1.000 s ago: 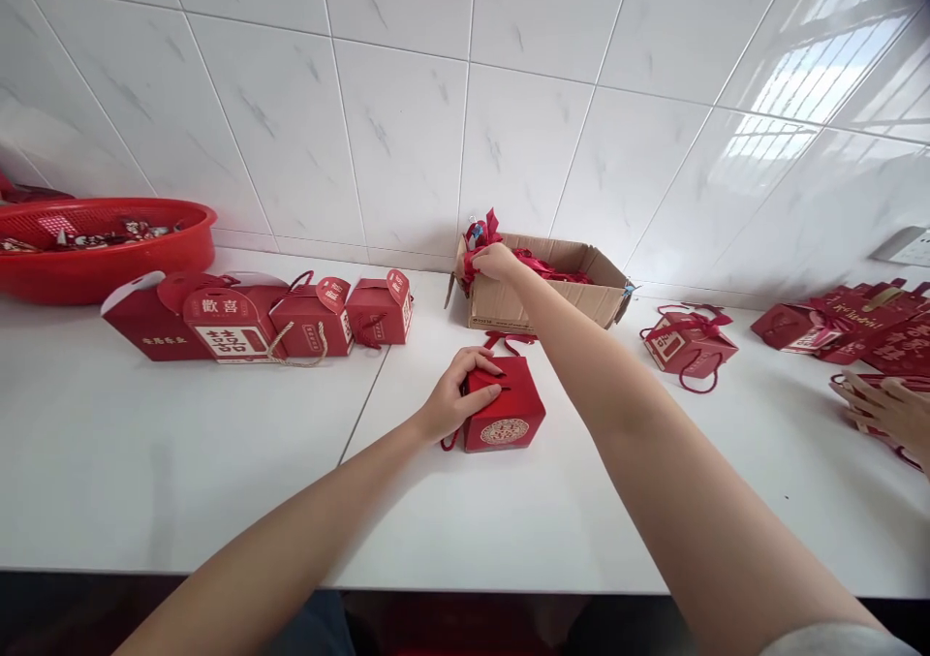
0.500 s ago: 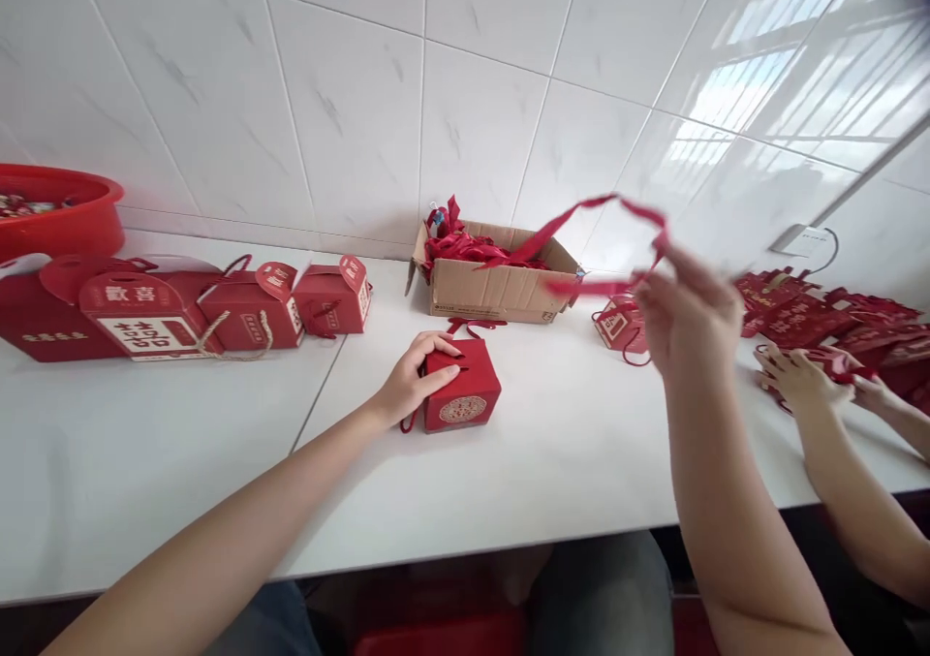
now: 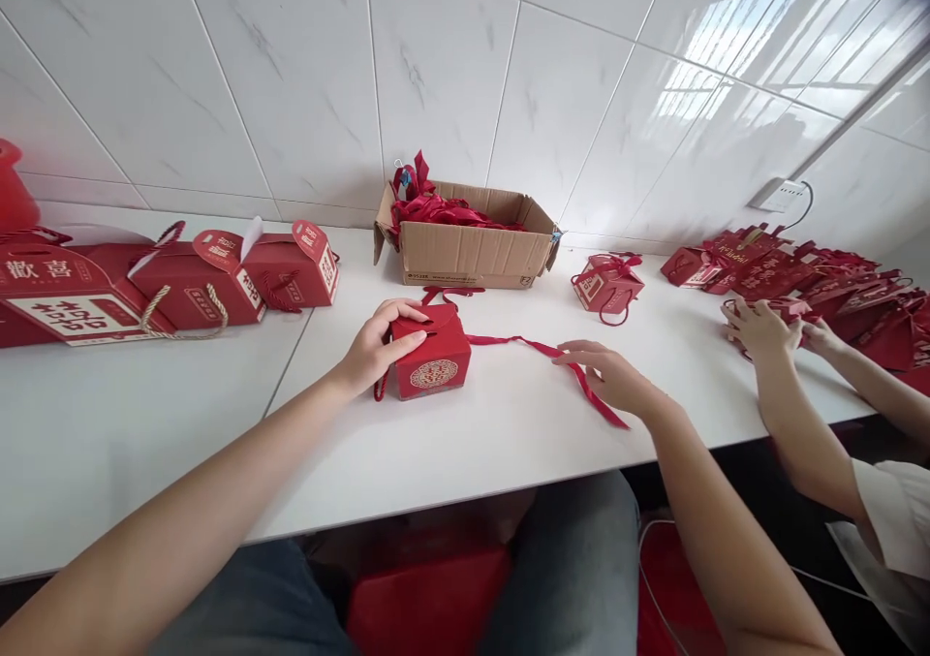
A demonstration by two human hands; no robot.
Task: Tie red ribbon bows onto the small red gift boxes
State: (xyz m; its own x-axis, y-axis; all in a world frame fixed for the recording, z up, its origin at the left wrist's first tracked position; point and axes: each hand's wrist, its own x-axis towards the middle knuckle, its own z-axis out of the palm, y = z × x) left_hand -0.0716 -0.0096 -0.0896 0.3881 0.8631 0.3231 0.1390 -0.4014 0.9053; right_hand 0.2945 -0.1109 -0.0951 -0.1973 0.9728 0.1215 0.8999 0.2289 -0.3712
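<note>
A small red gift box [image 3: 431, 360] with a gold round emblem stands on the white table [image 3: 509, 433] in front of me. My left hand [image 3: 376, 344] grips its top left edge, fingers curled over the lid. A red ribbon [image 3: 552, 360] lies flat on the table, running from the box to the right. My right hand [image 3: 611, 377] rests on the ribbon with its fingers stretched out, pressing it to the table. Behind the box sits an open cardboard carton [image 3: 469, 246] filled with more red ribbons.
Larger red gift boxes [image 3: 196, 283] with handles lie at the left. A tied small box [image 3: 606, 283] stands right of the carton. Flat red boxes [image 3: 806, 273] pile at the far right, where another person's hands [image 3: 770, 331] work. A wall socket [image 3: 777, 194] is on the tiles.
My right hand pulled a ribbon out of the carton, lifted it in the air, then laid it flat on the table beside the small box. My left hand stayed on the box.
</note>
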